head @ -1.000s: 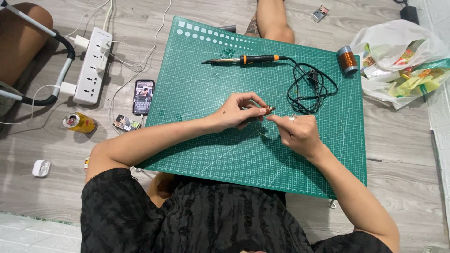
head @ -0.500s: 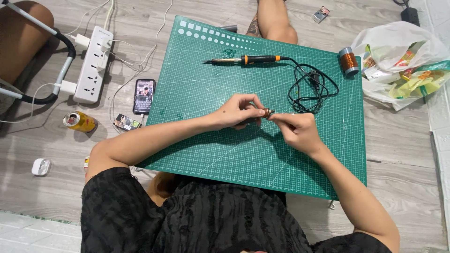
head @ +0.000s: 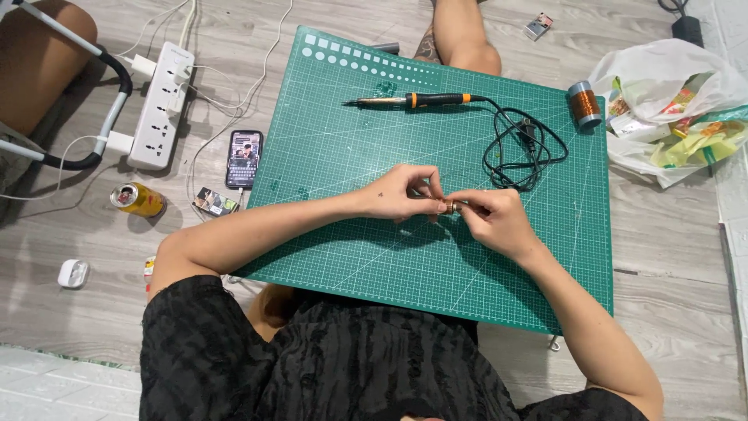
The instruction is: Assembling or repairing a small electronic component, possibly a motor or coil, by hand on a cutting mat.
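The person is sitting on the floor and working over a green cutting mat (head: 351, 257). Both hands are meeting above the middle of the mat. The left hand (head: 397, 193) and the right hand (head: 495, 222) are pinching a small copper-coloured part (head: 449, 206) between their fingertips; the fingers of both are curled tightly around it, so most of the part is being hidden and its exact shape cannot be told. It is being held just above the mat surface, between the two hands.

Beyond the hands, a soldering iron (head: 413, 100) with an orange and black handle is lying across the upper part of the mat, tip pointing left. Its black cord (head: 520, 148) is lying in loose coils just beyond the right hand, near but not touching it. A spool of copper wire (head: 583, 103) is standing at the mat's upper right corner, beside a white plastic bag (head: 662, 86) that is resting on the floor.

To the left of the mat, a phone (head: 244, 159) is lying face up with its screen lit, a white power strip (head: 160, 105) is carrying several plugs, and a yellow can (head: 137, 199) is lying on its side. A small white case (head: 72, 273) is sitting further down the floor. A bare knee (head: 463, 39) is showing at the mat's far edge.
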